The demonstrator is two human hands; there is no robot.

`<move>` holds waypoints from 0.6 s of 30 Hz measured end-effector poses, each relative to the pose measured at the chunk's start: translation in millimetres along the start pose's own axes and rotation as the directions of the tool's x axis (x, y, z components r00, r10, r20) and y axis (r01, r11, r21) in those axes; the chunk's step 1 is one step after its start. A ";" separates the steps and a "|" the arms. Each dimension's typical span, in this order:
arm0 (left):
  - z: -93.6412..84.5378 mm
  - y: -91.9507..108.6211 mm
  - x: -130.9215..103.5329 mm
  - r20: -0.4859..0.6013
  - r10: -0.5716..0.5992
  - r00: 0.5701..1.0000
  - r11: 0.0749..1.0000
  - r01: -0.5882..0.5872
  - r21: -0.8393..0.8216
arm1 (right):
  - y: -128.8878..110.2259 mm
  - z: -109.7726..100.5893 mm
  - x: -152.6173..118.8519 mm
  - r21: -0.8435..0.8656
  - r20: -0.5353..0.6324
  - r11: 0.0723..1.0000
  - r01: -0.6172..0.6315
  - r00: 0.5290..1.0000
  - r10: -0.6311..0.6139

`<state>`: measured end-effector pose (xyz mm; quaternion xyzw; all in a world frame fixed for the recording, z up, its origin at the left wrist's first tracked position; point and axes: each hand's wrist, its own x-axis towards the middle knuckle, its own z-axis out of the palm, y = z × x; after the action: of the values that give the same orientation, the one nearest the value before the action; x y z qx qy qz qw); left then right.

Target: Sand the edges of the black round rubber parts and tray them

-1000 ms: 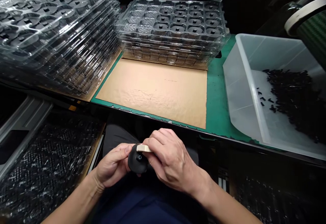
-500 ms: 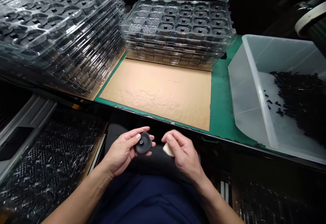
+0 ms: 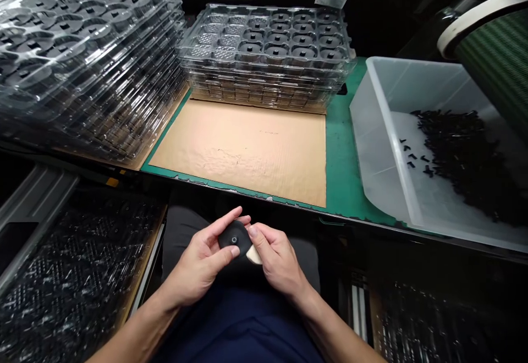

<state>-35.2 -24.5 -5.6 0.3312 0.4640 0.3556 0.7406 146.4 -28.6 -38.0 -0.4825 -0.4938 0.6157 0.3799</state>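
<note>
A round black disc point(image 3: 234, 237) with a small ringed hub in its middle faces up above the lap. My left hand point(image 3: 204, 261) holds it from the left, thumb on its face and fingers behind. On the disc's right side, my right hand point(image 3: 277, 256) pinches a cream-coloured pad or cloth point(image 3: 253, 255), which meets the disc's lower right edge. The fingers of my right hand are closed around the pad, and their tips are partly hidden behind it and the disc.
Brown cardboard point(image 3: 243, 154) lies on the green bench point(image 3: 344, 154). Behind it, clear trays point(image 3: 264, 71) hold black discs; a taller tray stack point(image 3: 136, 71) stands left. A translucent bin point(image 3: 388, 148) at right holds small black parts. More trays point(image 3: 74, 275) sit lower left.
My right hand has moved left, bringing the pad against the disc. My left thumb has shifted to the disc's lower edge, and the disc is turned more face-up. The whole view has shifted slightly.
</note>
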 end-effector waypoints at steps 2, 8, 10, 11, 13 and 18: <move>4.6 0.1 2.4 -0.086 0.011 0.996 0.998 -0.005 0.060 | -1.0 3.7 -2.2 -0.002 -0.002 1.000 0.015 1.000 -0.015; 13.1 -3.9 14.0 -0.249 0.109 0.962 0.970 -0.049 0.236 | -4.3 15.4 -13.5 0.036 -0.033 0.999 0.039 0.999 -0.038; 14.8 -4.4 17.4 -0.245 0.068 0.967 0.990 -0.034 0.138 | -6.0 15.8 -17.4 0.005 -0.037 0.998 0.060 0.998 -0.060; 15.7 -4.3 19.0 -0.238 0.031 0.971 0.996 -0.010 0.087 | -6.3 15.3 -19.3 -0.005 -0.039 0.998 0.068 0.997 -0.068; 17.8 -3.7 22.0 -0.228 -0.046 0.973 0.999 0.048 0.005 | -4.9 13.2 -22.3 0.019 -0.056 0.998 0.067 0.996 -0.066; 26.2 -3.0 27.4 -0.169 -0.152 0.974 0.987 0.142 -0.072 | 9.0 4.5 -24.0 0.241 -0.185 0.970 0.030 0.983 0.016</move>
<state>-1.7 -7.4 -11.3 0.2413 0.5394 0.3410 0.7311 148.0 -54.3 -41.2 -0.4858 -0.3788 0.6224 0.4829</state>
